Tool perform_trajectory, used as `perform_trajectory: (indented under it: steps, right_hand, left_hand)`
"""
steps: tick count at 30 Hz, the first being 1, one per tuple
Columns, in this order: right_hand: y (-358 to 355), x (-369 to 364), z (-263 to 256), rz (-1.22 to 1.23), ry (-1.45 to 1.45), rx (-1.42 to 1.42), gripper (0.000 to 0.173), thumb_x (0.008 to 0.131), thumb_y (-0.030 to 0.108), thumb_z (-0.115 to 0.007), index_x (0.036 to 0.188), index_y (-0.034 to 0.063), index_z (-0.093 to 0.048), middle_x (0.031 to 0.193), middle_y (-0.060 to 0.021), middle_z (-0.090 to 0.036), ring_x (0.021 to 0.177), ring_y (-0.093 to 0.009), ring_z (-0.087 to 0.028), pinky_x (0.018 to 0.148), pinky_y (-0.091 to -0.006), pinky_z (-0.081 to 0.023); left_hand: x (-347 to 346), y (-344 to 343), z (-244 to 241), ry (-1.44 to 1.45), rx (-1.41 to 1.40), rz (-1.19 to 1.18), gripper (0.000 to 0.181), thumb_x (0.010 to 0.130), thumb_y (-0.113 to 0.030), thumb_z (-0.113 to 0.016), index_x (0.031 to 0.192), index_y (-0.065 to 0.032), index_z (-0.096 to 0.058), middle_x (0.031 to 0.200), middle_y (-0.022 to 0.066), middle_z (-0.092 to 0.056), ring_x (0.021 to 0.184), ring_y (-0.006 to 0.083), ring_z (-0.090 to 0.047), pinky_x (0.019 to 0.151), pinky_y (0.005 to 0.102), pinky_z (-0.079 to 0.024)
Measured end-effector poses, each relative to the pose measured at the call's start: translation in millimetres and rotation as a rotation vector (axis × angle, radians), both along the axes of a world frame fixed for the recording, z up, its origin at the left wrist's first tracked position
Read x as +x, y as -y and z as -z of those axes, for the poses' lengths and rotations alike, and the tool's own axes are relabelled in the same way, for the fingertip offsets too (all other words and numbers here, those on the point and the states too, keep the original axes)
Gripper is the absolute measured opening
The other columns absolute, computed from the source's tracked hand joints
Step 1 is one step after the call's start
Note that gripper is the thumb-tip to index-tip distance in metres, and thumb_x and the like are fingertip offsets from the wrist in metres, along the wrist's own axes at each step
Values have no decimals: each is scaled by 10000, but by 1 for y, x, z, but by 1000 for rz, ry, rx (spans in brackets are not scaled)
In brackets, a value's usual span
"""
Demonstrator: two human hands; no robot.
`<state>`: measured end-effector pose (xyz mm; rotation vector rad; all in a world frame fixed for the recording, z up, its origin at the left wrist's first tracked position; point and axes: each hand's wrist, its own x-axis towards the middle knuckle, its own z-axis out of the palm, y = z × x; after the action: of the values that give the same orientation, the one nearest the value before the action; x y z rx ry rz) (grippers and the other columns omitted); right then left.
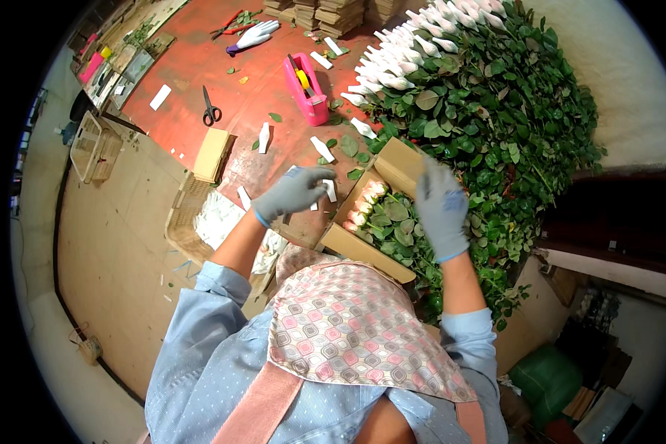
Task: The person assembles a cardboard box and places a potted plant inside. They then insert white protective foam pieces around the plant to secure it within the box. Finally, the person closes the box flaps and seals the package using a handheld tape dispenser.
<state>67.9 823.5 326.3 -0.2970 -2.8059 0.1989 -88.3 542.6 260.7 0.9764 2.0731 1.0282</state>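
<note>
Grey gloves cover both of my hands. My left hand (pixel 295 193) hovers over the table just left of an open cardboard box, near a white mesh sleeve (pixel 329 190); whether it holds anything is unclear. My right hand (pixel 443 208) is blurred and lies over the leafy stems at the box's right side; its grip cannot be made out. Inside the cardboard box (pixel 366 251), pale pink roses (pixel 364 206) lie in a row with their leaves (pixel 398 219) towards the right. More white mesh sleeves (pixel 322 149) (pixel 263 138) lie loose on the red table (pixel 177 125).
A large pile of roses in white sleeves (pixel 505 111) covers the right side. Beyond the box are a pink tape dispenser (pixel 315 110), black scissors (pixel 211 114), red-handled pruners (pixel 238 28) and a white glove (pixel 257 35). A plastic basket (pixel 183 213) and folded cardboard (pixel 212 154) stand left.
</note>
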Motion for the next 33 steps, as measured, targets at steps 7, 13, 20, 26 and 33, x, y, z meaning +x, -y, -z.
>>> perform_trajectory:
  steps: [7, 13, 20, 26, 33]
  right_hand:
    - [-120, 5, 50, 307, 392, -834, 562, 871, 187, -717, 1354, -74, -594, 1064, -177, -731, 908, -221, -691, 808, -346, -535]
    - [-66, 26, -100, 161, 6, -649, 263, 927, 99, -684, 1150, -40, -684, 887, -76, -695, 735, -108, -596, 693, -301, -499]
    - [-22, 68, -224, -439, 259, -712, 356, 885, 69, -667, 1227, -27, -692, 1056, -105, -728, 916, -195, -696, 838, -309, -538]
    - [-29, 31, -123, -45, 475, -1231, 321, 930, 202, -686, 1202, 32, -698, 1020, -73, -729, 881, -156, -695, 816, -324, -564]
    - [51, 11, 62, -216, 820, -429, 450, 887, 470, -717, 966, 33, -647, 939, -202, -711, 898, -384, -680, 786, -469, -526]
  left_hand:
    - [-12, 12, -46, -51, -87, -167, 351, 995, -171, -593, 1310, -39, -677, 1105, 139, -748, 977, 236, -725, 876, 376, -564]
    - [13, -28, -55, -64, 306, -203, 502, 980, -202, -635, 1451, -53, -553, 1291, 147, -686, 863, 203, -669, 809, 368, -555]
    - [23, -56, -48, 16, 353, 22, 388, 951, -196, -667, 1318, -78, -629, 1159, 158, -699, 860, 264, -697, 801, 400, -545]
    - [33, -11, -25, -123, 99, 368, 269, 942, -56, -593, 1181, -66, -716, 1050, 162, -714, 931, 324, -679, 826, 420, -532]
    - [30, 23, -19, -13, 119, 250, 311, 893, -27, -624, 1177, -77, -740, 1102, 130, -743, 1023, 323, -692, 912, 420, -542]
